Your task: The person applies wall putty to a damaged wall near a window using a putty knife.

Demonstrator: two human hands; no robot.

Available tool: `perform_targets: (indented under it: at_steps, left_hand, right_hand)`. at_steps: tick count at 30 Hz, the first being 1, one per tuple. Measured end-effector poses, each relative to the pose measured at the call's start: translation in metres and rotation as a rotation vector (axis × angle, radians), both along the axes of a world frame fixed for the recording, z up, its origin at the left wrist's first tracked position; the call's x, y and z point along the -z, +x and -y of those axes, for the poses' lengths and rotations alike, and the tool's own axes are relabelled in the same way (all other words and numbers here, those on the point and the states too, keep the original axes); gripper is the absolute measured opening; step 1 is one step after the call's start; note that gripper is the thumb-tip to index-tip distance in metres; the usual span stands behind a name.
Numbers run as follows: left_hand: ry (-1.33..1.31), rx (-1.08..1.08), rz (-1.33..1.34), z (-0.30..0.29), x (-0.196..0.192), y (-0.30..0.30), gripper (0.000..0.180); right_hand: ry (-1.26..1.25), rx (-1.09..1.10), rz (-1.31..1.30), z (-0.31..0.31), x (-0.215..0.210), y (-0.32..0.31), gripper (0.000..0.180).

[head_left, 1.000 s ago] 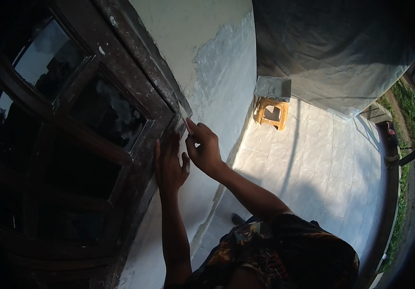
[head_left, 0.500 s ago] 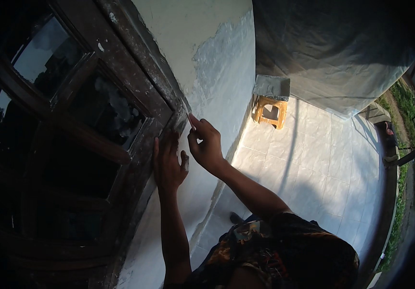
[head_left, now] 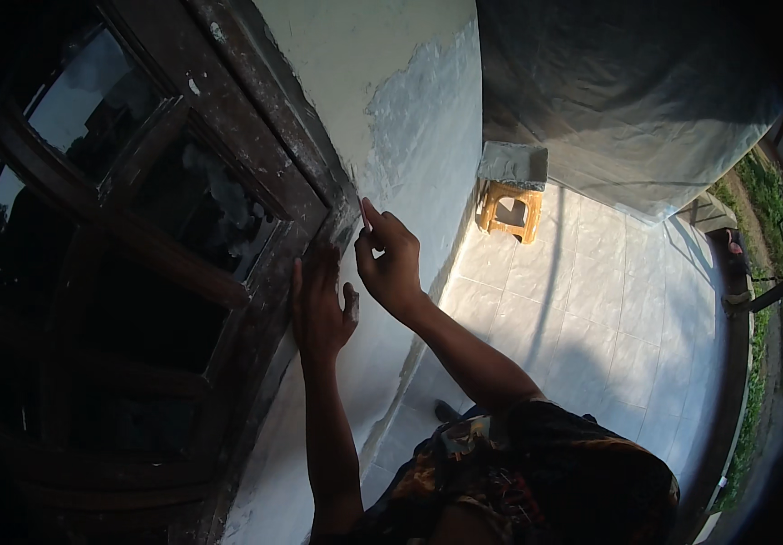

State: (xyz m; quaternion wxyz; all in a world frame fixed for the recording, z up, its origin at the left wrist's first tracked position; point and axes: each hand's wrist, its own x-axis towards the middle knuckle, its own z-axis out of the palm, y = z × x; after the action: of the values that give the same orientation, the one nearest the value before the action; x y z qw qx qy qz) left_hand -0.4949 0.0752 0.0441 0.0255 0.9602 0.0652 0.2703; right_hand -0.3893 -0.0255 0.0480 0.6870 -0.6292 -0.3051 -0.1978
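My left hand [head_left: 320,313] lies flat against the dark wooden frame [head_left: 269,257], fingers stretched up and thumb apart, with whitish smears on the thumb. Just right of it, my right hand [head_left: 393,259] is closed in a pinch around a thin, pale pinkish strip-like tool [head_left: 366,218]; its exact kind I cannot make out. The tool's tip points up at the seam where the frame meets the patchy white wall [head_left: 423,118]. White specks mark the wood beside that seam.
Dark glass panes [head_left: 87,91] fill the wooden frame on the left. A yellow-orange plastic stool [head_left: 530,211] carrying a grey rectangular tub [head_left: 516,163] stands by the wall on the tiled floor [head_left: 582,309]. Behind it hangs a large translucent sheet [head_left: 619,109].
My right hand and the thin tool have shifted slightly to the right, a little away from the frame. The left hand stays on the wood, almost in the same spot.
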Motion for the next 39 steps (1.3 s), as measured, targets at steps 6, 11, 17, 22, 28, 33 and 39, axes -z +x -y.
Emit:
perform_targets:
  at_steps: [6, 11, 17, 22, 28, 33, 39]
  left_hand:
    - [0.059, 0.029, 0.014, -0.002, 0.004, 0.006, 0.049]
    - [-0.006, -0.036, -0.022, 0.001, 0.000, 0.000, 0.049]
    - [0.046, 0.018, -0.030, -0.003, 0.003, 0.005, 0.050]
    - [0.025, 0.042, -0.020, -0.004, 0.005, 0.006, 0.051]
    - [0.016, 0.001, -0.012, -0.005, 0.001, -0.003, 0.047]
    - [0.010, 0.045, 0.016, -0.002, 0.004, 0.006, 0.047]
    - [0.014, 0.031, 0.044, -0.002, 0.004, 0.000, 0.048]
  right_hand:
    - [-0.051, 0.169, 0.031, -0.026, 0.003, 0.065, 0.046]
    - [-0.104, -0.110, 0.059, -0.016, 0.025, -0.026, 0.052]
    - [0.081, 0.131, -0.039, -0.014, -0.001, 0.044, 0.050]
    - [-0.013, 0.100, 0.092, -0.039, 0.019, 0.037, 0.049]
    - [-0.009, -0.005, 0.060, -0.007, 0.014, -0.011, 0.048]
    - [0.131, 0.164, -0.010, -0.015, -0.001, 0.068, 0.043]
    - [-0.102, -0.221, 0.048, -0.015, 0.023, -0.011, 0.052]
